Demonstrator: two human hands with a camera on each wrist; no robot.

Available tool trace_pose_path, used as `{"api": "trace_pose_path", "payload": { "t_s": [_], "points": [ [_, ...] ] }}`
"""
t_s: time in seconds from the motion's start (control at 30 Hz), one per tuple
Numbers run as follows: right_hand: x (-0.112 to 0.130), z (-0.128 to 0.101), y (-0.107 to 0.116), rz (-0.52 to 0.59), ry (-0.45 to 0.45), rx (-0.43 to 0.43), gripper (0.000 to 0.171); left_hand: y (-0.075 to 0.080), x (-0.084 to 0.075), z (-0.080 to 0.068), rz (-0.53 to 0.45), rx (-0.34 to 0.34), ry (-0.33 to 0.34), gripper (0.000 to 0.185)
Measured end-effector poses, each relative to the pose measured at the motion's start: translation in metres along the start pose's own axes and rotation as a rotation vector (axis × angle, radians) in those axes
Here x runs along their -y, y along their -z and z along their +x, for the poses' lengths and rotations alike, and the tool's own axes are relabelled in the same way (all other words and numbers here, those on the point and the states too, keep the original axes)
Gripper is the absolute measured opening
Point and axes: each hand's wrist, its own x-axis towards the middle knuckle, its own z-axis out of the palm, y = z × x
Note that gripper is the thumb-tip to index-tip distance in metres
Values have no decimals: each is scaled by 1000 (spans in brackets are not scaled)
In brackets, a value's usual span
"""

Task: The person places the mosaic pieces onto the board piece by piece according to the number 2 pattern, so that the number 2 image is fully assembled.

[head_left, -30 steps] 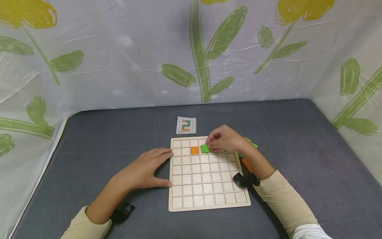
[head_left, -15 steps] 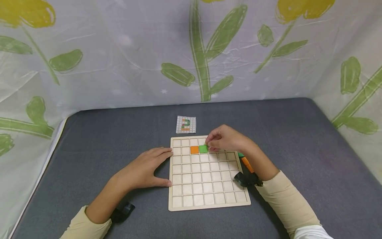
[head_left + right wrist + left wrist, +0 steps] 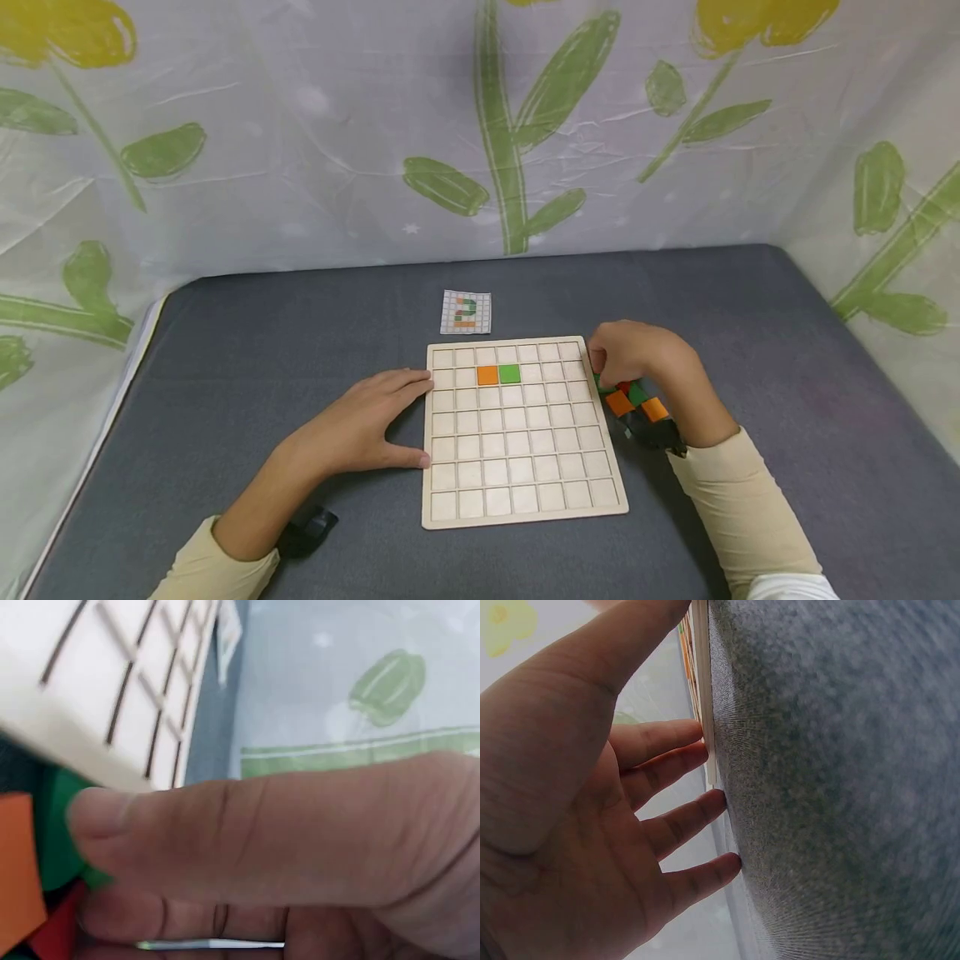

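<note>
A wooden grid board (image 3: pixel 525 467) lies on the grey mat. In its second row an orange tile (image 3: pixel 487 375) and a green tile (image 3: pixel 510 374) sit side by side. My left hand (image 3: pixel 408 417) lies flat on the mat, its straight fingers (image 3: pixel 667 742) against the board's left edge (image 3: pixel 702 712). My right hand (image 3: pixel 606 379) is off the board's right side, curled down onto a pile of loose tiles (image 3: pixel 636 402). In the right wrist view its thumb (image 3: pixel 225 825) and fingers pinch a green tile (image 3: pixel 56 832) beside an orange tile (image 3: pixel 15 862).
A small pattern card (image 3: pixel 466 312) lies just behind the board. The grey mat (image 3: pixel 262 350) is walled on three sides by a floral curtain (image 3: pixel 480 125). Black wrist straps (image 3: pixel 311 525) sit on both arms.
The right hand let go of the green tile, now seated next to the orange one, and moved right off the board to the loose tile pile. The left hand stayed put.
</note>
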Motion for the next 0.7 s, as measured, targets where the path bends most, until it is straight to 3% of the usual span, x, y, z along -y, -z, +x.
{"api": "trace_pose_path", "payload": {
  "t_s": [0.1,0.4,0.57,0.7],
  "points": [
    [-1,0,-3,-28,-25,-14,40,1,0,0,-1,3,2,92],
    [1,3,-8,-18,-35,-36,42,1,0,0,-4,6,4,92],
    [0,2,-5,8,-46,-22,33,1,1,-1,-11,3,-5,91],
    [-8,1,1,136,14,32,17,0,0,-1,-14,4,0,92]
  ]
}}
